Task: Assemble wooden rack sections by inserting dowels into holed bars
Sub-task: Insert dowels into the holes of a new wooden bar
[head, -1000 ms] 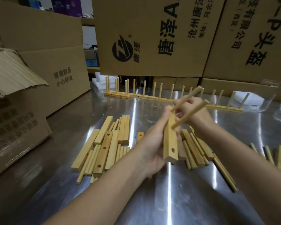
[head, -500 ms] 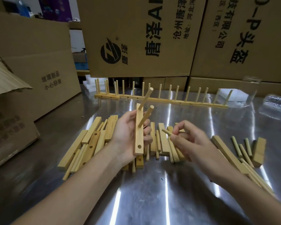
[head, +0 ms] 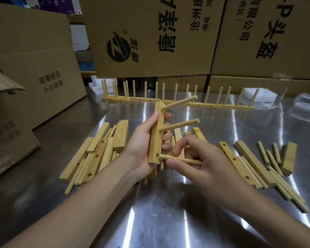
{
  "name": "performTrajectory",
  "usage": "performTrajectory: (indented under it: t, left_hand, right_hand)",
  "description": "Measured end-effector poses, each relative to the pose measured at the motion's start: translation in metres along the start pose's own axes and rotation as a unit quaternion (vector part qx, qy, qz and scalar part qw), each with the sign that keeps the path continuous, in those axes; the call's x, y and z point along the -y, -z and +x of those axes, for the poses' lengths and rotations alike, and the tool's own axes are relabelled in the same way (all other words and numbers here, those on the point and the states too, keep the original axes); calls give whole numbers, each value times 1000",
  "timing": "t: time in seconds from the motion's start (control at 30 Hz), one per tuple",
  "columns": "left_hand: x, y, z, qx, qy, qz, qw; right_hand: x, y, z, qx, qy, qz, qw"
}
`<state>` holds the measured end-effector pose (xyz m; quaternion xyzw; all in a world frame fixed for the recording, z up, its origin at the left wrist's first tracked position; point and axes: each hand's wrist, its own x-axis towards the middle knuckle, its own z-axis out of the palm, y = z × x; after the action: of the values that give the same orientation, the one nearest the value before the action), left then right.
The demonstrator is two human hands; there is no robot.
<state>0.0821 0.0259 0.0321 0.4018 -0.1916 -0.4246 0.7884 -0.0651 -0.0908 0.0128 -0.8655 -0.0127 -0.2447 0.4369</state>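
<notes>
My left hand grips a holed wooden bar, held upright above the metal table. Two dowels stick out of the bar to the right, an upper dowel and a middle dowel. My right hand pinches a third dowel lying level, its left tip at the bar's lowest hole. Whether that tip is inside the hole I cannot tell.
Loose bars and dowels lie in a pile at the left and another pile at the right. A row of finished rack sections stands at the back. Cardboard boxes wall the far and left sides. The metal table is bare in front.
My right hand has picked a dowel out of the pile and brought it to the bar's lowest hole. My left hand has turned the bar so its two dowels point right.
</notes>
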Motion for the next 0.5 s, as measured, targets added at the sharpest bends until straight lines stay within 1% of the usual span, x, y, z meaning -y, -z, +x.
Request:
performTrajectory:
  t: [0.2, 0.37, 0.5]
  left_hand:
    - [4, -1, 1, -2, -12, 20, 1000]
    - [9, 0, 3, -22, -43, 74, 996]
    - [9, -1, 3, -29, -50, 85, 995]
  right_hand:
    - [3, -1, -1, -7, 14, -62, 998]
    - [4, -1, -2, -4, 33, -80, 996]
    - [4, -2, -1, -3, 42, -110, 993]
